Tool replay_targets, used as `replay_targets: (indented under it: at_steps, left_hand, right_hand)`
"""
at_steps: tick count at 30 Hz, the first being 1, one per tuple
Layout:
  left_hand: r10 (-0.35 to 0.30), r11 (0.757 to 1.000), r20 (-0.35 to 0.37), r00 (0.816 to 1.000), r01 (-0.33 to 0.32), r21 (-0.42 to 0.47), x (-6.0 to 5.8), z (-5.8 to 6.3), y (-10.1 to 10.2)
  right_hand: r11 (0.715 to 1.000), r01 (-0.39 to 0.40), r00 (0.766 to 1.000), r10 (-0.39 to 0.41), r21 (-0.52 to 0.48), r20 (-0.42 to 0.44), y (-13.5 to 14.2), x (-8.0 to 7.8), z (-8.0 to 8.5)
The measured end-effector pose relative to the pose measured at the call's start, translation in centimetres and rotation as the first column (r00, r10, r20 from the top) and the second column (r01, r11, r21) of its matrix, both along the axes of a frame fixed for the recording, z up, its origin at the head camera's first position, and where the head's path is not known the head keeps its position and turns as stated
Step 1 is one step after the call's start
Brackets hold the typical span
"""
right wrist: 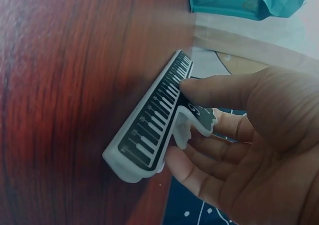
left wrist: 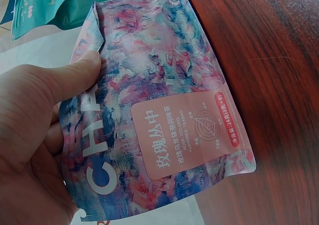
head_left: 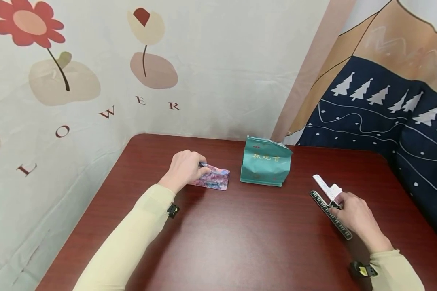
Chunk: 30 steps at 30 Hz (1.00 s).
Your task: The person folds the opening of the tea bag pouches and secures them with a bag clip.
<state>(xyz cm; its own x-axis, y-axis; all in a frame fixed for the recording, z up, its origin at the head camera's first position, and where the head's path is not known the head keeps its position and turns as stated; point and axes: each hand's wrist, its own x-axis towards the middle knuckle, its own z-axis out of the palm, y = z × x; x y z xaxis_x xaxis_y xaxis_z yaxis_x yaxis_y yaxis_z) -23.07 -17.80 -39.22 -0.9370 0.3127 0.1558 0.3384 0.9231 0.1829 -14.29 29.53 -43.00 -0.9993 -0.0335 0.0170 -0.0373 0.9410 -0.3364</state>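
On the left of the table, my left hand [head_left: 185, 169] grips a flat pink-and-blue rose oolong tea pouch [head_left: 218, 178] along one edge. In the left wrist view the thumb presses the printed front of the pouch [left wrist: 164, 110], and the other fingers go behind it. At the right, my right hand [head_left: 357, 216] pinches the handle of a long bag clip [head_left: 322, 205] printed with piano keys. Its white bar and piano-key bar stand apart. In the right wrist view the thumb lies on the dark tab of the clip [right wrist: 154, 117], with fingers curled behind.
A teal tea bag [head_left: 266, 163] with gold lettering stands upright near the back of the brown table [head_left: 247, 238], between the hands. Behind the table hangs a pale fabric curtain [head_left: 222, 72] with flowers; a navy tree-print cloth [head_left: 368, 121] is at the right.
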Motion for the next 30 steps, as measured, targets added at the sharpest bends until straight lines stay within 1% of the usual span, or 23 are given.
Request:
replay_targets:
  at_steps: [5,12,18,24,30]
  left_hand:
    - [0.0,1.0,0.001,1.0,0.0,-0.008,-0.1,0.0,0.1]
    - [0.001,1.0,0.013,1.0,-0.001,-0.007,0.0,-0.1,0.0]
    - [0.0,1.0,0.011,1.0,0.001,-0.008,0.1,-0.1,0.0]
    - [-0.003,1.0,0.014,1.0,0.003,-0.008,0.0,-0.2,0.0]
    - [-0.007,1.0,0.01,1.0,0.007,-0.001,0.0,-0.1,-0.1]
  right_hand:
    - [1.0,-0.003,1.0,0.003,-0.011,0.009,-0.1,0.2,0.0]
    - [0.999,-0.027,0.999,0.028,-0.023,0.047,-0.2,0.2,0.4]
    - [0.998,-0.047,0.998,0.048,-0.037,0.028,-0.7,0.3,0.7]
    - [0.996,-0.06,0.998,0.062,-0.073,0.03,-1.4,0.6,1.1]
    - [0.993,-0.07,0.997,0.071,-0.099,0.0,-2.1,0.4,1.7]
